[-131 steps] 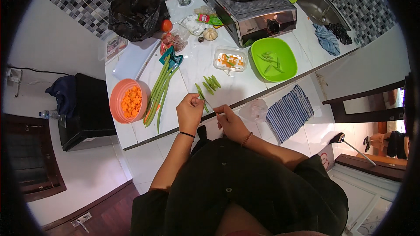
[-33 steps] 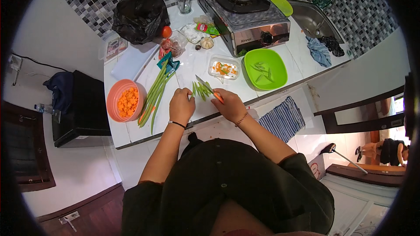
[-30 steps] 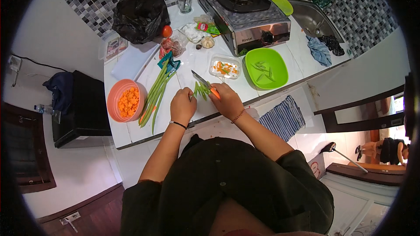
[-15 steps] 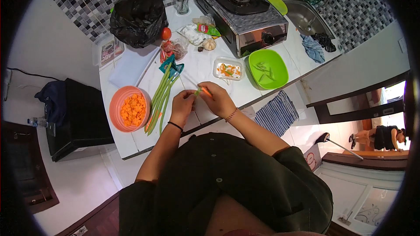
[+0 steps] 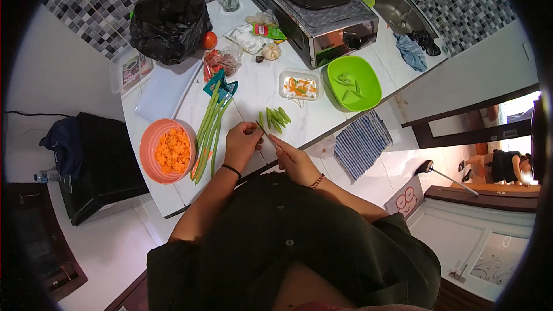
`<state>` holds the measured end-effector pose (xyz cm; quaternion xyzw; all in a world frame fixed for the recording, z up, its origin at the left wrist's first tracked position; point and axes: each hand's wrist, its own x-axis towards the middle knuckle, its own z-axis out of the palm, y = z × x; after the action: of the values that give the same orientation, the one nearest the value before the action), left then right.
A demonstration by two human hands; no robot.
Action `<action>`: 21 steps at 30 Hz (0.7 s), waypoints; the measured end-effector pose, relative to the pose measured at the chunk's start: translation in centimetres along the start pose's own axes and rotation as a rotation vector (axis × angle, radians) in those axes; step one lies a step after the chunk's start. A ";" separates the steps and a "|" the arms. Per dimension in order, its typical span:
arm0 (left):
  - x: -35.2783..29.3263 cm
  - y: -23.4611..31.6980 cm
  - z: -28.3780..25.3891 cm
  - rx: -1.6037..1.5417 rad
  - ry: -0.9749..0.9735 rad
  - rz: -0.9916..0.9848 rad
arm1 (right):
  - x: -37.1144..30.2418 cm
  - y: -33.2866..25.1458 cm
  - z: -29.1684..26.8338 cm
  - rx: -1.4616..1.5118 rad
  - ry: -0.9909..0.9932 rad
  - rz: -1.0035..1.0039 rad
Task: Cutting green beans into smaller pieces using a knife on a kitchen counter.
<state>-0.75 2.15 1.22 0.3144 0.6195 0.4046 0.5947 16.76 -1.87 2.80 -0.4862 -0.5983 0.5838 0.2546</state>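
My right hand (image 5: 298,164) is closed around a small knife (image 5: 265,131), its thin blade pointing toward my left fingertips. The fingers of my left hand (image 5: 242,145) are pinched together at the blade, and what they hold is too small to make out. Just beyond the hands lie several cut green bean pieces (image 5: 278,119) on the white counter. Long green beans (image 5: 208,132) stretch out left of my left hand. Farther left stands a salmon-pink bowl (image 5: 151,158) of orange carrot pieces (image 5: 173,151). A lime-green bowl (image 5: 370,99) at right holds a few green pieces.
Beyond the hands sit a clear tub (image 5: 283,93) with orange and green scraps, garlic (image 5: 271,52), a tomato (image 5: 209,40) and a black plastic bag (image 5: 170,20). A gas stove (image 5: 322,20) and sink (image 5: 397,8) are at the back. Another person (image 5: 507,167) is far right.
Cut green bean pieces now show on the counter beyond my hands. My right hand has moved down and nearer me, its knife turned. The view has shifted slightly.
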 end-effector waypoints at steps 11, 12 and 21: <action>0.6 -0.9 0.2 0.253 0.040 0.156 | -0.6 0.5 1.0 0.040 0.057 0.129; 0.6 -0.9 0.1 0.254 0.037 0.155 | -0.5 1.3 1.2 0.023 0.076 0.101; 0.5 -0.1 -0.6 0.194 -0.008 0.075 | -0.3 1.2 2.1 -0.058 0.149 0.057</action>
<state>-1.37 2.50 0.90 0.3951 0.6410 0.3634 0.5486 15.37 -3.30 1.39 -0.5523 -0.5803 0.5354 0.2674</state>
